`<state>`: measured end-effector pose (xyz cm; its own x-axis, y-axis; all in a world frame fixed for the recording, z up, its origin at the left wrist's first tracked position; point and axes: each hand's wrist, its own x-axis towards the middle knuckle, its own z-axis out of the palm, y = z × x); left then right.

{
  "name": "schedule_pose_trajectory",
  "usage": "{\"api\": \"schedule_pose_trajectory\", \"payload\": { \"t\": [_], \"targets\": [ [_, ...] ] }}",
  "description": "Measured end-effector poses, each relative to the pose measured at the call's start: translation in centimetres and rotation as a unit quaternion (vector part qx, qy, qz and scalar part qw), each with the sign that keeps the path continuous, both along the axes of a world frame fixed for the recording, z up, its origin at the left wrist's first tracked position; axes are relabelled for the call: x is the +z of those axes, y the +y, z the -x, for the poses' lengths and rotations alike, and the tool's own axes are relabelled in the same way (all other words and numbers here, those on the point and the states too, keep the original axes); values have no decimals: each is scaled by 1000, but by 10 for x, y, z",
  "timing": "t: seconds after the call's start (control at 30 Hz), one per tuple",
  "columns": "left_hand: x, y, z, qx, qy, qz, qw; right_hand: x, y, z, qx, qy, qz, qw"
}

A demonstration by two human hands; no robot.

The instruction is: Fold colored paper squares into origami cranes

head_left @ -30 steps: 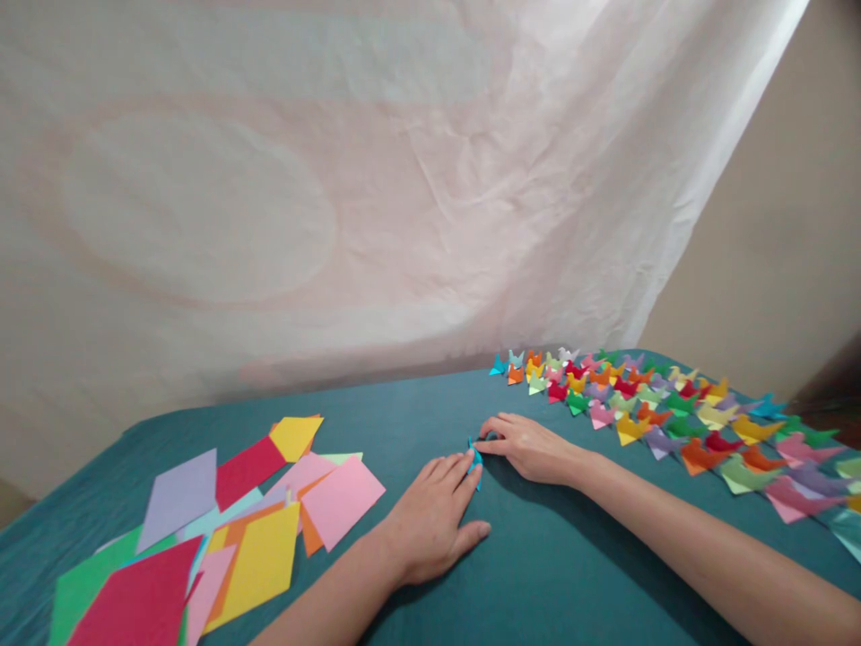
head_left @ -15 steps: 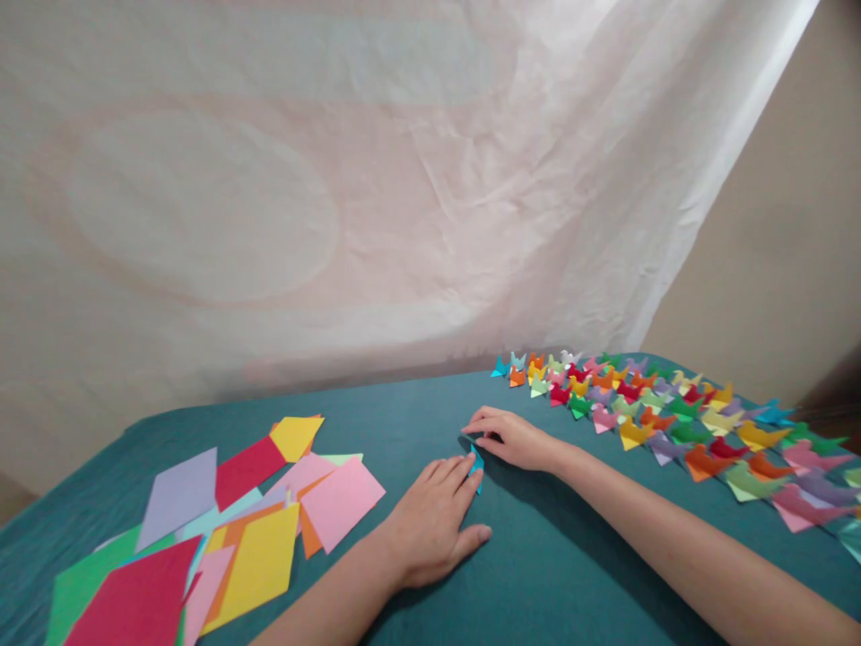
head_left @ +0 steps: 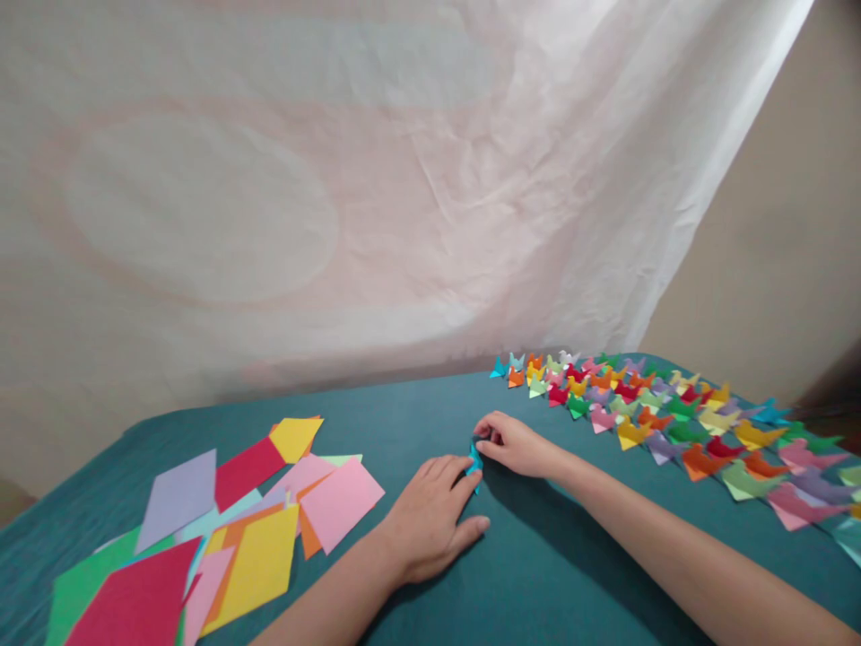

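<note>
Here, left hand (head_left: 429, 516) flat over blue folded paper (head_left: 475, 461), right hand (head_left: 517, 445) curled at its far end, grip unclear.

Resting left hand (head_left: 434, 520) palm-down with spread thumb. Holding right hand (head_left: 515, 444) beyond it, nearer worktop's (head_left: 404, 422) far edge, with curled fingers.

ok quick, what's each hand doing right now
Left hand: open, palm down, fingertips on the small blue folded paper.
Right hand: fingers curled at that paper's far end; whether they grip it cannot be told.
</note>
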<state>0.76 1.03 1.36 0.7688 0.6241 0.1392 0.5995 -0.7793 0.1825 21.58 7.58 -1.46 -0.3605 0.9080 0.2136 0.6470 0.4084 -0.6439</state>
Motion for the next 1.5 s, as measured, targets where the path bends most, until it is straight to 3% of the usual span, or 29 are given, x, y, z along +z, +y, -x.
{"api": "schedule_pose_trajectory", "payload": {
  "t": [0.37,0.53,0.6,0.73,0.87,1.07,1.17,1.23,1.37,1.5],
  "targets": [
    [-9,7,-1,37,-104,21,994,-1,-32,13,-87,-50,-26,995],
    [-18,33,-11,167,-171,48,970,-5,-33,15,-104,-40,-32,993],
    [-20,46,-17,205,-202,115,951,-8,-34,14,-106,-31,-40,993],
    [-20,63,-25,194,-216,186,939,-13,-34,14,-106,-4,-56,993],
    [-19,61,-25,173,-269,244,916,-15,-34,14,-93,46,-74,992],
    [-15,53,-18,149,-371,314,861,-14,-35,19,-38,188,-93,977],
    [-15,51,-18,147,-436,355,814,-11,-38,22,-35,228,-78,970],
    [-15,49,-20,150,-472,370,786,-7,-41,22,-24,225,-89,970],
    [-17,44,-24,161,-515,371,756,0,-48,23,-14,198,-142,970],
    [-19,42,-26,162,-529,359,752,1,-51,24,-26,183,-183,966]
  ]
}}
